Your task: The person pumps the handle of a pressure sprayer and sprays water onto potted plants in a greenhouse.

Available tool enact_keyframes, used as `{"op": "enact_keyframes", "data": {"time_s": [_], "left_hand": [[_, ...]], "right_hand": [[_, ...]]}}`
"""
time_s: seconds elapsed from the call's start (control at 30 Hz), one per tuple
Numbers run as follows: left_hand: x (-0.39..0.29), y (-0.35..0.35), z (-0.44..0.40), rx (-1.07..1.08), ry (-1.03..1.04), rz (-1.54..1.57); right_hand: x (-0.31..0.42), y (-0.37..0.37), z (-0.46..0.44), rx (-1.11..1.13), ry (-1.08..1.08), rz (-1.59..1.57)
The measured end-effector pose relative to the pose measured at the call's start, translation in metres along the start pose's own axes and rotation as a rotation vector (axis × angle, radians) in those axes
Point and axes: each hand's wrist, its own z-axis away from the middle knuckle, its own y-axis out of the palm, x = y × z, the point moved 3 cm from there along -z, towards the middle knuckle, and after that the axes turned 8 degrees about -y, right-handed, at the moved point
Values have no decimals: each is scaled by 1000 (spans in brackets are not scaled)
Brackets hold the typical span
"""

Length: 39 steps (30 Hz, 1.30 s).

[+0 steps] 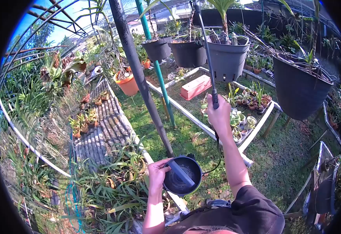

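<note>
My left hand (157, 174) is closed on the bar handle of a dark round pump sprayer (183, 175), seen from above at the lower middle. Up and to the right, my right hand (219, 115) grips the black handle of a spray wand (208, 58). The long thin wand points up and passes in front of a hanging grey pot (231, 58). A thin black hose (219, 150) runs from the wand handle down to the sprayer. Where the wand's tip ends is beyond the top edge.
Dark hanging pots (188, 54) and a large black pot (301, 87) surround the wand. A dark pole (137, 70) and a green pole (160, 74) stand left of it. Mesh bench (174, 91) carries a pink planter (195, 87). Leafy plants (112, 187) crowd the lower left.
</note>
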Motion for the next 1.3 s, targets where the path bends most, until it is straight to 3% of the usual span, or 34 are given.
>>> {"op": "enact_keyframes", "data": {"time_s": [0.13,0.37,0.4,0.57,0.63,0.7,0.73,0.93,1.07,1.2,1.23,1.3], "left_hand": [[10,7,18,75,-76,10],[57,15,62,234,-172,-27],[58,17,72,260,-148,-76],[61,30,112,314,-160,-124],[62,37,127,327,-213,-172],[66,42,137,397,-140,-211],[64,48,146,410,-137,-215],[73,70,203,474,-96,-139],[81,87,249,473,-36,-250],[79,116,304,400,-63,-139],[66,124,327,509,-23,3],[67,132,338,453,-62,-54]], "right_hand": [[26,-60,-1,-177,55,101],[7,-111,106,-169,49,190],[23,-124,118,-169,150,125],[65,-177,188,-204,-11,141],[74,-196,219,-104,71,212],[86,-229,243,-194,115,156],[100,-250,244,-276,-9,184],[140,-343,246,-364,-53,255],[105,-363,271,-233,87,305],[158,-428,252,-258,29,309],[171,-445,243,-278,-20,319],[189,-473,225,-231,11,348]]}}
